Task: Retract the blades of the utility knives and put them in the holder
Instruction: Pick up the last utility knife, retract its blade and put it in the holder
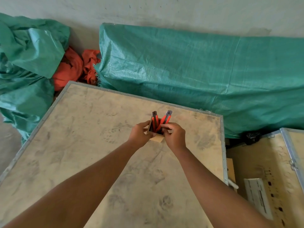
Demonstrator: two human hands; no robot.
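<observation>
A small square wooden holder [158, 138] stands on the plywood crate top [92, 129]. Two red and black utility knives stand inside it, heads up. The left knife [154, 118] is nearly upright. The right knife [165, 118] leans to the right. No blade sticks out of either head. My left hand [139, 132] grips the holder's left side. My right hand [174, 136] pinches the lower part of the right knife at the holder's rim. The knives' lower ends are hidden inside the holder.
Green tarpaulin-covered bundles [197, 71] lie behind the crate, with orange fabric [74, 68] between them. A second wooden crate [269, 170] with a white label sits lower at the right. The metal edge strip [224, 145] marks the crate top's right border.
</observation>
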